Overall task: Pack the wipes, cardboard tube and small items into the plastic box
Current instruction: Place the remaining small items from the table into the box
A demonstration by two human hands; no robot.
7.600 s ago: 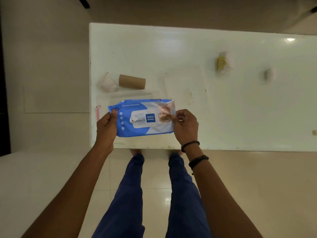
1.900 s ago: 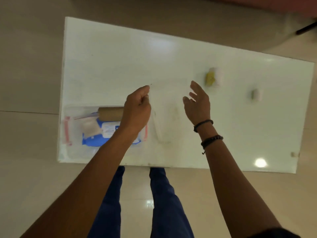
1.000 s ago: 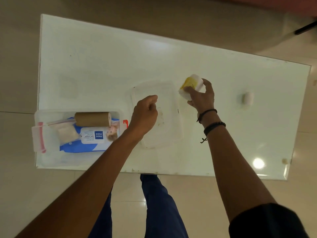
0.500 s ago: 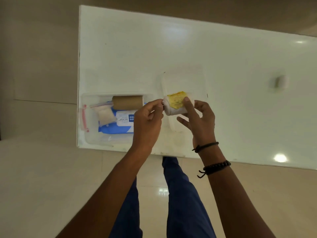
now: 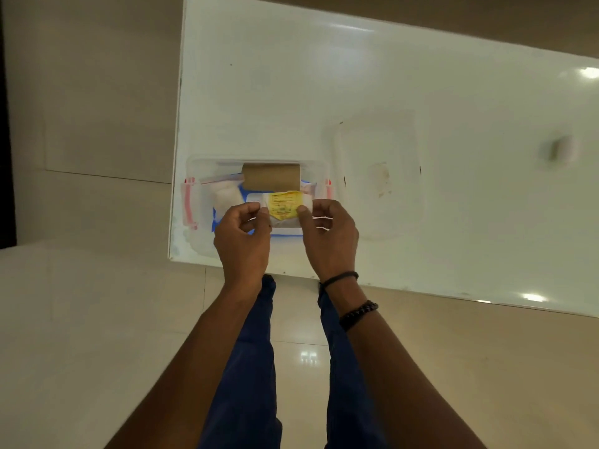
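Observation:
A clear plastic box point(image 5: 194, 244) with red clips stands at the table's near left corner. Inside it lie a brown cardboard tube point(image 5: 271, 176) along the far wall, a blue wipes pack point(image 5: 243, 191) mostly covered, and a small clear bag point(image 5: 225, 197) at the left. Over the box I hold a white packet with a yellow label point(image 5: 284, 205). My left hand point(image 5: 241, 234) pinches its left end and my right hand point(image 5: 329, 234) pinches its right end.
The box's clear lid point(image 5: 379, 176) lies flat on the white table point(image 5: 291, 92) just right of the box. A small white roll point(image 5: 562, 150) sits far right. The table's near edge runs just behind my wrists, with tiled floor below.
Both hands have carried the yellow-labelled packet left from above the lid to above the open box. The left hand now grips its end.

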